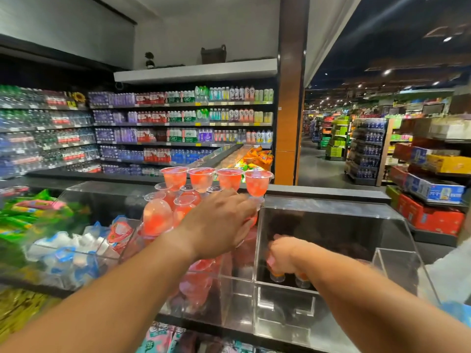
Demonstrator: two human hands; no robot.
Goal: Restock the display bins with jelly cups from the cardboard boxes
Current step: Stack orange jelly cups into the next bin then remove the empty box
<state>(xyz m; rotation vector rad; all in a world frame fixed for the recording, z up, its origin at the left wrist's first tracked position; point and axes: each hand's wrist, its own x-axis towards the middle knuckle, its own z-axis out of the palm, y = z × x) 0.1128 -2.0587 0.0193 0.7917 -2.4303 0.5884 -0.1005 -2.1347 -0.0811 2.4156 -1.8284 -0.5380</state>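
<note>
Nearest, at the front edge of the display: packaged snacks [163, 337] below the clear acrylic bins. Right hand [281, 256] reaches down into the right-hand bin [331, 217]; its grip is curled around orange jelly cups [290, 276], whose bases show beneath the fingers near the bin's front wall; image blurred here, cup count unclear. Left hand [219, 225] lies over the middle bin [204, 284], fingers against a red jelly cup [251, 220] at the divider; whether the grip is clenched or released cannot be told. Stacked pink-red cups [175, 200] fill that bin. A row of four cups [216, 178] stands upright along the back edge. Left bin: blue-lidded cups [66, 253]. Far behind: drink shelves [178, 123].
</note>
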